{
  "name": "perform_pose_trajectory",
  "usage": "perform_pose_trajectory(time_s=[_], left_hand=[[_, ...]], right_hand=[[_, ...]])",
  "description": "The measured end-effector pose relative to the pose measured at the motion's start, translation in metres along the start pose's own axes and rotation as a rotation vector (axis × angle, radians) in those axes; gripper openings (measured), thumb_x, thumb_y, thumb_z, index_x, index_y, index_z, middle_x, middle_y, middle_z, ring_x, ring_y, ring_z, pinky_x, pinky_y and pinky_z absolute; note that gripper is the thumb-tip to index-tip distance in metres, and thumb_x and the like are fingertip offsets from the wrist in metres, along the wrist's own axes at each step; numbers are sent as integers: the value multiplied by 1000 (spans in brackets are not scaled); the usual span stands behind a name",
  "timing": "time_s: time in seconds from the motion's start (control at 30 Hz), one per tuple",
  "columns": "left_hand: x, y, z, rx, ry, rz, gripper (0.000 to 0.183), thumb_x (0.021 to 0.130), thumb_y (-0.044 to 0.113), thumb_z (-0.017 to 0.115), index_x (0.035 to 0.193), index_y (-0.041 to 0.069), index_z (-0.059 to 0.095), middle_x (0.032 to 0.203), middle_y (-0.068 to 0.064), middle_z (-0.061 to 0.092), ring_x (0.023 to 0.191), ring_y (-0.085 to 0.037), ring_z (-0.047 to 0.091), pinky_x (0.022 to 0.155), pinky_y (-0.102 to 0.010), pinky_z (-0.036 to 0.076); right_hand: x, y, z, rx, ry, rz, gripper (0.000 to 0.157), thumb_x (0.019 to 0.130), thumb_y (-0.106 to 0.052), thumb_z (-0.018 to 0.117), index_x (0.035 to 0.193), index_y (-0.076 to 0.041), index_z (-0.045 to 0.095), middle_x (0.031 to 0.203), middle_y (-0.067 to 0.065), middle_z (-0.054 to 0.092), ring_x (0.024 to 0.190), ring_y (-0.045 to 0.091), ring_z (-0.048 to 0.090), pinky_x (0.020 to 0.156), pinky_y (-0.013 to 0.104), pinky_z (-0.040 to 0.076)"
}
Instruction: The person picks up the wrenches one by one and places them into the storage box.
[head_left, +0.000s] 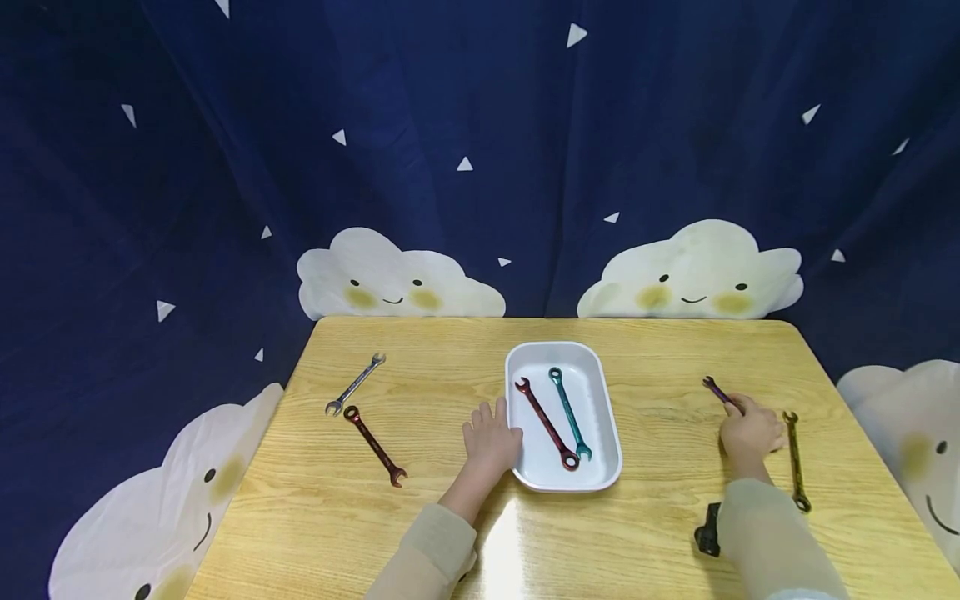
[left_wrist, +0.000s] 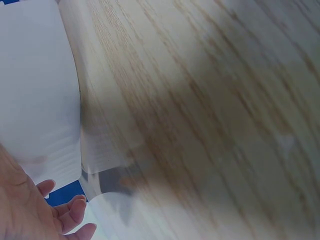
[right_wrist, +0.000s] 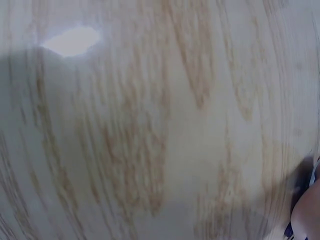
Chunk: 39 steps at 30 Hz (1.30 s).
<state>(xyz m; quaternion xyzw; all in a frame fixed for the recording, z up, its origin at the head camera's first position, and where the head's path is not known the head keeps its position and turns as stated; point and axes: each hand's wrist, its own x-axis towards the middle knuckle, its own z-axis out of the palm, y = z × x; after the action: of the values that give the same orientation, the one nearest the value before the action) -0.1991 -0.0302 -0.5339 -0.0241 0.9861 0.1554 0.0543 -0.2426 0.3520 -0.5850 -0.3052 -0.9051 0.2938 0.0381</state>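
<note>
My right hand [head_left: 752, 431] grips a purple wrench [head_left: 718, 390] at the right of the table, its open end sticking out beyond the fingers. In the right wrist view only a bit of that hand [right_wrist: 307, 215] shows at the edge. My left hand [head_left: 491, 437] rests at the left side of a white tray [head_left: 617, 450], fingers extended and thumb at the rim. The left wrist view shows that hand's loose fingers beside the tray wall [left_wrist: 40, 95]. Inside the tray lie a red wrench [head_left: 546, 421] and a teal wrench [head_left: 570, 412].
A yellow-green wrench [head_left: 796, 462] lies just right of my right hand. On the table's left are a silver wrench [head_left: 356, 385] and a dark red wrench [head_left: 375, 446]. The wooden table [head_left: 450, 350] backs onto a dark blue curtain [head_left: 420, 100].
</note>
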Motion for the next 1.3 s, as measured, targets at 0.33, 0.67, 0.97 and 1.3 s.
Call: perform_pose_trajectory(time_s=[0.33, 0.67, 0.97, 1.3], left_hand=[[0, -1, 1, 3, 12, 10, 48, 82, 30, 46, 125, 10, 38, 104, -14, 41, 95, -29, 39, 78, -43, 34], [0, -1, 1, 2, 6, 10, 48, 83, 30, 46, 126, 10, 38, 104, -14, 41, 94, -29, 39, 78, -43, 34], [0, 0, -1, 4, -7, 6, 49, 84, 30, 46, 128, 10, 37, 106, -15, 41, 96, -29, 39, 79, -44, 34], [0, 0, 0, 4, -16, 0, 49, 84, 30, 45, 128, 10, 36, 108, -15, 41, 98, -30, 39, 80, -44, 34]], right_hand=[[-2, -3, 1, 81, 22, 12, 41, 98, -26, 30, 134, -9, 41, 126, 30, 38, 115, 50, 27, 88, 58, 12], [-8, -9, 2, 133, 56, -39, 39, 98, -24, 33, 135, -15, 43, 126, 31, 39, 114, 50, 29, 84, 56, 16], [-13, -16, 2, 163, 55, -97, 39, 98, -23, 34, 135, -15, 43, 124, 32, 40, 113, 52, 29, 86, 57, 17], [-17, -27, 3, 190, 163, -243, 34, 95, -14, 42, 127, -7, 51, 109, 31, 49, 103, 49, 40, 91, 54, 25]])
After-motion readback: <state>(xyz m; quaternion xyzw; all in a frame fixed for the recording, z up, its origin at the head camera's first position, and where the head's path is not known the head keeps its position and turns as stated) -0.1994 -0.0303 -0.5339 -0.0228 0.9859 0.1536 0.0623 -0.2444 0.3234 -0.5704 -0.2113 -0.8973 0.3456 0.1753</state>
